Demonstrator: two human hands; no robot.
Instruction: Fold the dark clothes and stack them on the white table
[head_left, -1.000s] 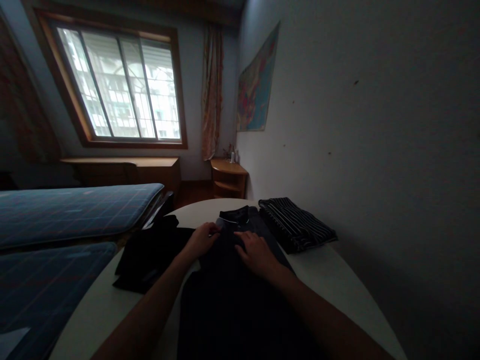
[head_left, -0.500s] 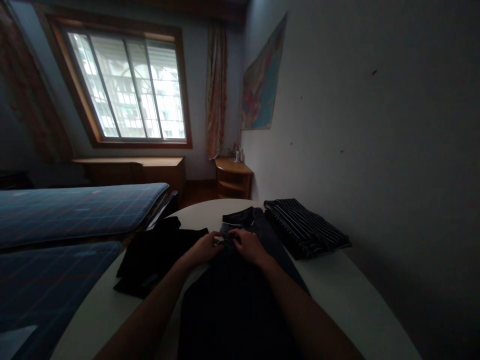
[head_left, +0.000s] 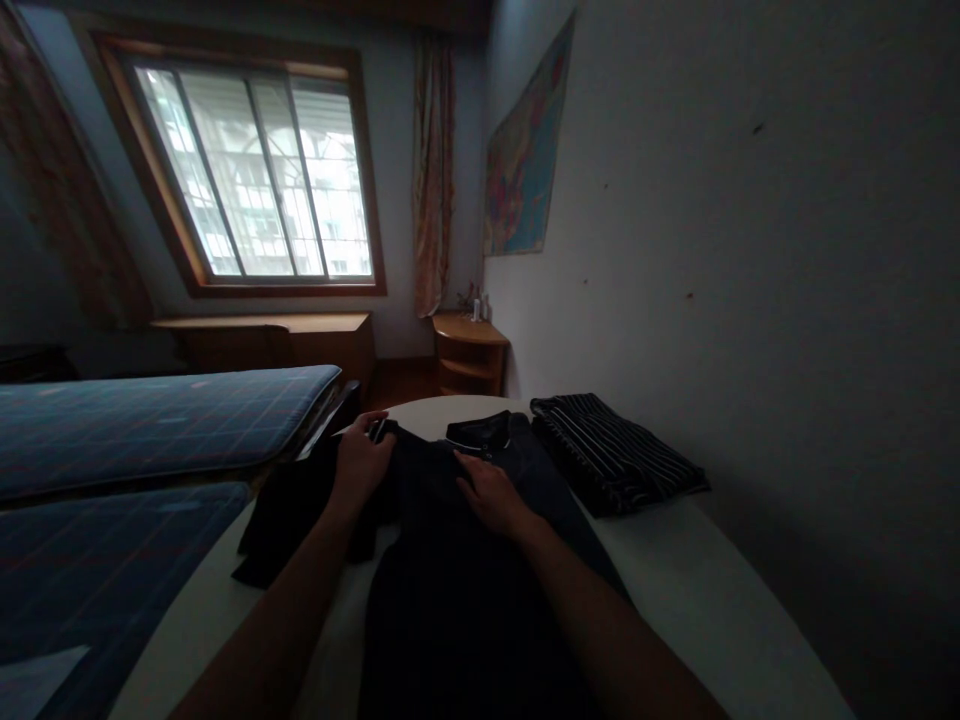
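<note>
A dark navy collared shirt (head_left: 465, 590) lies spread over the round white table (head_left: 720, 590), its collar at the far end. At its upper left, my left hand (head_left: 361, 462) pinches the sleeve with thumb and fingers, pulled out to the side. My right hand (head_left: 491, 492) rests on the chest just below the collar, fingers stretched out and holding nothing. Under and beside my left arm is a black garment (head_left: 281, 520), partly covered by the sleeve. A folded black garment with white stripes (head_left: 615, 450) sits to the right of the shirt.
Blue plaid mattresses (head_left: 150, 420) lie close along the table's left side. A bare wall (head_left: 712, 350) stands to the right. Farther back are a wooden corner shelf (head_left: 469, 330) with small items, a long wooden desk (head_left: 322, 322) and a window (head_left: 262, 180).
My left hand has moved left and away from me, drawing the sleeve outward over the black garment. My right hand has flattened from a pinch onto the shirt's chest.
</note>
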